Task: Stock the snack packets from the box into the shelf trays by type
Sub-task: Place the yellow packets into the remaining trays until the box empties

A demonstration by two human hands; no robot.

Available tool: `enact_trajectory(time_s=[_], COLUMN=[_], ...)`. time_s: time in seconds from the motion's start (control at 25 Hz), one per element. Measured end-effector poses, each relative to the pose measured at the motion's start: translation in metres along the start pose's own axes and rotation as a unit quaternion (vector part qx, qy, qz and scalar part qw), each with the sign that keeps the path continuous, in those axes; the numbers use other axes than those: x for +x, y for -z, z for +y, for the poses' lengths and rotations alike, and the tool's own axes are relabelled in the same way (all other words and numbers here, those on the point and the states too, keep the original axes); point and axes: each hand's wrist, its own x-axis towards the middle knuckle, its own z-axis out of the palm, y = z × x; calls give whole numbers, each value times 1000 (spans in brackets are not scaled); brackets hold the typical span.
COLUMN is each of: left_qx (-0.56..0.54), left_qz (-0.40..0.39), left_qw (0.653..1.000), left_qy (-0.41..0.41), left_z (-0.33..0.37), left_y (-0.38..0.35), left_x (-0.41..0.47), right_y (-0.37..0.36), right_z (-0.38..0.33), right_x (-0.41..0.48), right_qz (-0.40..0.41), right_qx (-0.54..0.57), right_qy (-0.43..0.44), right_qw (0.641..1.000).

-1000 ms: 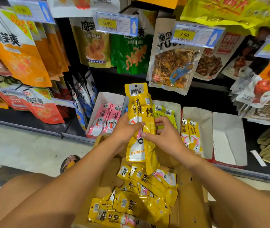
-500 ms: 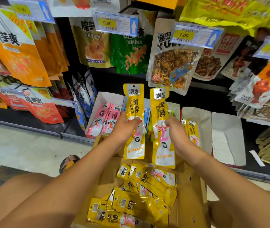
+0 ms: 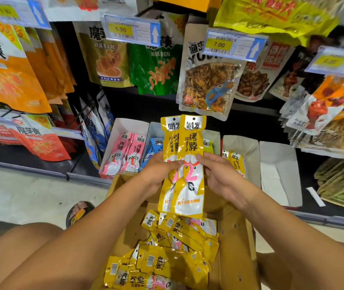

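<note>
Left hand (image 3: 156, 171) has its thumb clamped across the front of the yellow packets (image 3: 190, 147), two of them, with the fingers tucked out of sight behind. Right hand (image 3: 221, 178) pinches the same pair from the 3 o'clock side, thumb on the front one's edge. So both hands are gripping, nothing loose. The pair stands upright and overlapped, the front one covering most of the one behind, tops pointing to 12.

Straight down at 6 sits the cardboard box (image 3: 237, 237) with a messy yellow pile (image 3: 175, 256) of the same packs in it.

Out at 10 o'clock from the hands there's a white tray (image 3: 125, 126) with pink packets (image 3: 123, 155). Just beside it are blue packets (image 3: 154, 146) in the next tray (image 3: 156, 128), partly hidden by the left hand. At 3 o'clock a third tray (image 3: 248, 147) has a couple of matching yellow ones (image 3: 235, 162) standing in it, and a fourth tray (image 3: 278, 174) sits further right.

Up at 12 hang bigger snack bags (image 3: 205, 80), under price tags reading 9.90 (image 3: 132, 30) and 7.00 (image 3: 233, 46).
</note>
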Motion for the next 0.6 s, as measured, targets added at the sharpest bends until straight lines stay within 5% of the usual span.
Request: enact_trajectory(time_s=[0.12, 0.36, 0.6], left_qx=[-27, 69, 97], left_qz=[-15, 58, 42], left_qw=[999, 996, 994], left_qy=[18, 0, 18], left_z=[1, -14, -9], left_y=[-4, -14, -29], left_x=[-1, 8, 11], right_y=[11, 21, 57], right_z=[0, 5, -16], right_x=[0, -13, -7], right_qz=[-32, 52, 99], right_qx=[26, -171, -105], right_qy=[-40, -19, -27], right_qw=[998, 984, 989])
